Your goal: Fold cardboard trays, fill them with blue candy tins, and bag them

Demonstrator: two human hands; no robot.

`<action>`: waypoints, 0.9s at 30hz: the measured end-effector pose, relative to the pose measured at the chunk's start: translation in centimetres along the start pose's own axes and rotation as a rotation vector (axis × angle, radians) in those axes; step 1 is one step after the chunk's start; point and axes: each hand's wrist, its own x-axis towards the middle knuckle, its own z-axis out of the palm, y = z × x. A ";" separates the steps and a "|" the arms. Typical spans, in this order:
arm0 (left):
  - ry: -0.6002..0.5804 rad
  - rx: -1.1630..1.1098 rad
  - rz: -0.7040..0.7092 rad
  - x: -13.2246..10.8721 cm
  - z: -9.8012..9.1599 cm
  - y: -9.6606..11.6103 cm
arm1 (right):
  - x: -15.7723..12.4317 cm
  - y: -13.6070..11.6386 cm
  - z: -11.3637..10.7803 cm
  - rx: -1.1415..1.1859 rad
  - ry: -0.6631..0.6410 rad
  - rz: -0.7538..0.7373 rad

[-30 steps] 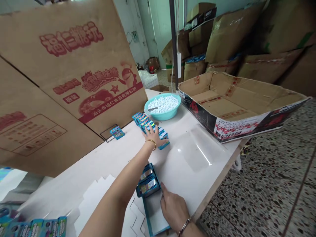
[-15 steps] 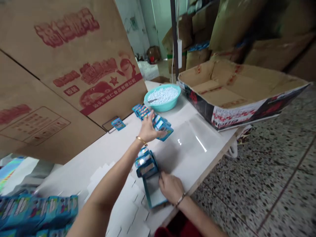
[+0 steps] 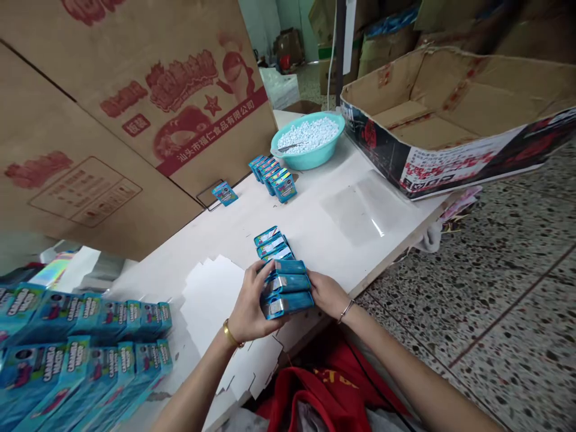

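Near the front edge of the white table, my left hand [image 3: 255,303] is wrapped round the left side of a short row of blue candy packets [image 3: 288,283]. My right hand [image 3: 327,293] presses against the right side of the same row; its fingertips are partly hidden behind the packets. Just beyond them stand several more blue packets [image 3: 271,243], touching or close to the held ones. Farther back, a row of blue packets [image 3: 274,175] stands beside the turquoise bowl [image 3: 310,157] of small white pieces. One single blue packet [image 3: 224,193] lies by the carton.
Big brown cartons [image 3: 180,90] rise at the left. An open cardboard tray [image 3: 468,162] sits at the right edge of the table [image 3: 225,231]. White card sheets [image 3: 211,294] lie left of my hands. Many blue packs [image 3: 81,360] fill the lower left. A clear plastic sheet [image 3: 360,207] lies at centre right.
My left hand has come back from the far row to the near packets. My right hand has moved up beside them. The blue-edged tray seen earlier no longer shows; the view has shifted.
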 end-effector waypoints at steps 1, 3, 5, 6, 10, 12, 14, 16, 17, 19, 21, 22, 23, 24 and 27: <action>-0.022 0.054 -0.007 0.1 -0.1 0.1 | 0.0 0.1 0.1 -0.008 0.004 -0.008; -0.051 0.142 -0.040 0.3 -0.4 0.4 | -0.2 0.2 0.3 -0.011 0.023 -0.031; -0.066 0.212 -0.086 0.4 -0.6 0.7 | -0.4 0.2 0.4 0.001 0.066 -0.050; -0.072 0.240 -0.109 0.4 -0.6 0.9 | -0.6 0.2 0.5 0.000 0.082 -0.059; -0.097 0.319 -0.156 0.9 -0.4 1.3 | -1.1 0.3 0.5 -0.086 0.033 -0.065; -0.124 0.357 -0.158 1.4 -0.2 1.7 | -1.1 0.3 0.4 -0.132 -0.007 -0.048; -0.172 0.411 -0.161 2.1 -0.2 2.1 | -1.0 0.4 0.2 -0.152 -0.042 -0.040; -0.236 0.476 -0.161 2.7 -0.1 2.6 | -0.9 0.3 0.1 -0.178 -0.076 -0.037; -0.268 0.507 -0.160 3.0 -0.1 2.8 | -0.9 0.3 0.1 -0.199 -0.090 -0.032; -0.325 0.551 -0.153 3.5 0.1 3.1 | -0.8 0.3 0.1 -0.236 -0.106 -0.024; -0.361 0.571 -0.140 4.0 0.4 3.2 | -0.8 0.3 0.3 -0.246 -0.094 -0.024; -0.370 0.575 -0.129 4.1 0.5 3.2 | -0.8 0.3 0.5 -0.241 -0.078 -0.024; -0.374 0.576 -0.115 4.3 0.6 3.1 | -0.9 0.4 0.6 -0.234 -0.060 -0.022; -0.375 0.573 -0.098 4.3 0.7 3.0 | -0.9 0.5 0.6 -0.227 -0.043 -0.019; -0.363 0.542 -0.048 4.2 0.7 2.3 | -1.0 0.6 0.7 -0.202 -0.008 -0.037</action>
